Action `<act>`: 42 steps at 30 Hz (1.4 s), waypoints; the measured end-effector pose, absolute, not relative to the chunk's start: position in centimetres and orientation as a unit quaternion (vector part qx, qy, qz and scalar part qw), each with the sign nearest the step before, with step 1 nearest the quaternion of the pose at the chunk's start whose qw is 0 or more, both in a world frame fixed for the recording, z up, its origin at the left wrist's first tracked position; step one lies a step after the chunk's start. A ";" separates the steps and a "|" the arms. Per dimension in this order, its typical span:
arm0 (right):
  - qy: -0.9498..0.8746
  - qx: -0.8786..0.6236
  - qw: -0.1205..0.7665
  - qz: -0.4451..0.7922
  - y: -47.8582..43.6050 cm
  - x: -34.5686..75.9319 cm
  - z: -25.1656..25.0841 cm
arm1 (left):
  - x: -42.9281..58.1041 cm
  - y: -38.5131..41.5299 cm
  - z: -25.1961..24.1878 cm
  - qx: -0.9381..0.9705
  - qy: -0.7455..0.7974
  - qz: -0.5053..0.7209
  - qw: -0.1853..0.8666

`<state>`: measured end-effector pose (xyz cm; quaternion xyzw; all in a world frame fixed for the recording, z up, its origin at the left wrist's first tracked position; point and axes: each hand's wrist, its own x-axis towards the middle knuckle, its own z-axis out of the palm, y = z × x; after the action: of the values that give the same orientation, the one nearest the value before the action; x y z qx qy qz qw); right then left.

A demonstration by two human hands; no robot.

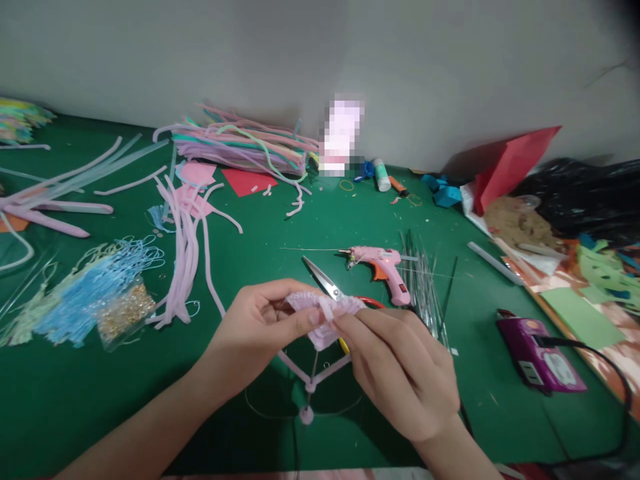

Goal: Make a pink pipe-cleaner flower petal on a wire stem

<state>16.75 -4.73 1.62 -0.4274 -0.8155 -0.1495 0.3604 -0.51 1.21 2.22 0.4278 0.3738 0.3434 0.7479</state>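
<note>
Both my hands meet over the green table (280, 240) and hold a small pink pipe-cleaner piece (325, 313). My left hand (260, 327) pinches its left side, fingers closed. From the right, my right hand (400, 367) grips it between thumb and fingers. Thin pink stems and a wire hang down from the piece to a small pink ball (307, 415). Scissors (324, 280) with red handles lie just behind my hands. A pink glue gun (383, 263) lies beyond them.
Loose pink pipe cleaners (185, 260) and a stacked bundle (240, 147) lie at the back left. Blue tassels and a bag of gold beads (123, 313) sit left. Thin wires (423, 280), a purple power strip (540, 353), coloured paper and a black bag fill the right.
</note>
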 end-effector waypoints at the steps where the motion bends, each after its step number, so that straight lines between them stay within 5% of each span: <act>1: -0.813 -0.431 0.364 -0.149 -4.8 16.8 1.6 | -0.5 1.2 2.2 0.431 0.377 0.343 0.744; 15: -0.693 -0.580 0.427 -0.028 -4.3 15.8 2.7 | -0.8 1.4 2.1 0.434 0.349 0.310 0.770; 18: -0.658 -0.613 0.426 0.097 -4.3 15.8 2.9 | -0.8 1.4 2.0 0.438 0.351 0.299 0.772; 24: -0.478 -0.536 0.415 0.559 -3.7 16.3 3.3 | -0.7 1.4 2.2 0.427 0.350 0.303 0.777; 30: -0.352 -0.508 0.437 0.653 -3.3 16.8 3.3 | -0.7 1.4 2.2 0.441 0.379 0.294 0.758; 42: -0.278 -0.451 0.321 0.785 -0.2 17.8 2.7 | -0.8 1.5 2.4 0.476 0.371 0.252 0.756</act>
<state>17.82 -0.22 2.70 -0.4510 -0.2778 0.7853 0.3206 -0.76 1.53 2.39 0.4759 0.3715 0.2520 0.7564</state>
